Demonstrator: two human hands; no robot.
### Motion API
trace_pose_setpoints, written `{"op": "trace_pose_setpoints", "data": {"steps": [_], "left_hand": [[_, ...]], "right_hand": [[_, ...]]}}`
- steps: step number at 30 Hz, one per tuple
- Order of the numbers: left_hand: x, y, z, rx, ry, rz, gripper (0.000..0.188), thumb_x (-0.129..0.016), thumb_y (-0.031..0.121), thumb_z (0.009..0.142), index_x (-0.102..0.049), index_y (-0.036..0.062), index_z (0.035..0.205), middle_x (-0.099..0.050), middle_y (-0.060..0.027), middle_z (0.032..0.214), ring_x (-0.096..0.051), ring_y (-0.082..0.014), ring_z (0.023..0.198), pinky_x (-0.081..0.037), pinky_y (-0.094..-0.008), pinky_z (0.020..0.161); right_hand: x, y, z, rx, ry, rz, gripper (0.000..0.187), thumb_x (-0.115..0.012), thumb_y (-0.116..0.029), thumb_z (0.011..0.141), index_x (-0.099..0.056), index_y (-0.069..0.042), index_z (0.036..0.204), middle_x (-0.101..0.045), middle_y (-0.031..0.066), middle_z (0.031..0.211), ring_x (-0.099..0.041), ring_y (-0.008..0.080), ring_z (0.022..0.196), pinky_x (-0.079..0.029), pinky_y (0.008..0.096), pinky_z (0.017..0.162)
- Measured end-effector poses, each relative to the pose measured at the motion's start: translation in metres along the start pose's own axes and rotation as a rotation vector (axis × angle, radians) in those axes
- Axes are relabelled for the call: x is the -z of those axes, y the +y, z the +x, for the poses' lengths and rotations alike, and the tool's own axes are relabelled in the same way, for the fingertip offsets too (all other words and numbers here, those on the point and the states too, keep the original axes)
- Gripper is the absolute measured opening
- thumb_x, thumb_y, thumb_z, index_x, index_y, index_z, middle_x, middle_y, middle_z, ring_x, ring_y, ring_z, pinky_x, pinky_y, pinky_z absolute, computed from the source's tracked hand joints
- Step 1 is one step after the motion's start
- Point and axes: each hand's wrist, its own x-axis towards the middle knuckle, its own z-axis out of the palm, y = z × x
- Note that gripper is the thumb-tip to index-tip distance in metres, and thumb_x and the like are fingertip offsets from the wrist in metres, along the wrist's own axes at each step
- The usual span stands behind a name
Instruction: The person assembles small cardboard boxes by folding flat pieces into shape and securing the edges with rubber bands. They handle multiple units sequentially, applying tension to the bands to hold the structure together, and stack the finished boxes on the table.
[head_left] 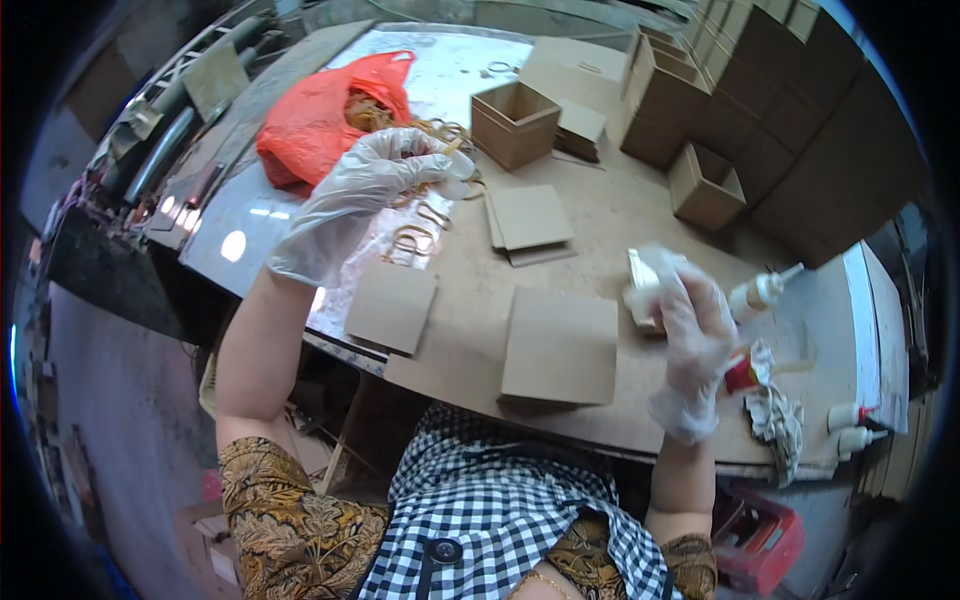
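Both my hands wear thin whitish gloves. Pinched together beside the red plastic bag [300,130], the fingers of my left hand [390,170] hold a small yellowish strip that looks like a rubber band [452,147]. Loose tan rubber bands [412,240] lie under and beside that hand. My right hand [692,315] is smeared by motion over the right of the table, close to a small pale block [640,275]; whether it touches the block I cannot tell. Between the hands are a square brown board box [560,345], a flat square panel [392,305] and a small stack of panels [530,218].
An open-topped square box [515,125] stands at the back, with another box [705,188] farther right. Tall stacked boxes [800,130] rise at the back right. White squeeze bottles [755,297], a red container [740,372] and a crumpled rag [775,425] lie along the right.
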Motion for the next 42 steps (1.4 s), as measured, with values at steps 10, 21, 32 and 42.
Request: {"op": "trace_pose_setpoints", "data": {"steps": [10, 21, 32, 42], "left_hand": [[-0.090, 0.052, -0.028, -0.041, -0.254, -0.253, 0.029, -0.071, 0.010, 0.091, -0.065, 0.0025, 0.118, -0.070, -0.0034, 0.106, -0.067, -0.0116, 0.099, -0.054, -0.0269, 0.090], [-0.107, -0.023, 0.008, -0.715, 0.726, 0.582, 0.042, -0.066, -0.005, 0.083, -0.066, 0.0070, 0.123, -0.063, -0.0024, 0.110, -0.057, -0.0139, 0.102, -0.047, -0.0297, 0.095], [-0.097, -0.043, -0.077, -0.047, 0.155, -0.247, 0.063, -0.058, 0.002, 0.081, -0.047, -0.0037, 0.143, -0.052, -0.0112, 0.139, -0.045, -0.0180, 0.134, -0.031, -0.0339, 0.117], [-0.074, -0.069, -0.052, 0.229, 0.025, 0.006, 0.061, -0.055, -0.002, 0.077, -0.055, 0.0020, 0.138, -0.054, -0.0063, 0.135, -0.047, -0.0160, 0.126, -0.037, -0.0290, 0.105]], "right_hand": [[-0.022, -0.054, 0.054, 0.166, -0.387, -0.006, 0.020, -0.077, -0.016, 0.090, -0.069, 0.002, 0.089, -0.066, 0.0012, 0.076, -0.059, 0.0084, 0.072, -0.050, 0.0253, 0.066], [-0.042, -0.027, 0.041, 0.037, -0.093, -0.542, 0.022, -0.063, -0.019, 0.086, -0.058, 0.002, 0.081, -0.064, 0.0208, 0.078, -0.062, 0.0357, 0.076, -0.050, 0.0431, 0.073], [-0.008, 0.023, 0.029, -0.300, -0.047, -0.261, 0.052, -0.059, 0.006, 0.076, -0.053, -0.006, 0.126, -0.056, 0.0079, 0.105, -0.055, 0.0153, 0.090, -0.047, 0.0283, 0.077], [-0.007, 0.025, 0.042, -0.543, -0.188, -0.390, 0.038, -0.054, 0.006, 0.081, -0.059, 0.000, 0.119, -0.058, 0.0056, 0.088, -0.056, 0.0130, 0.078, -0.047, 0.0281, 0.067]]}}
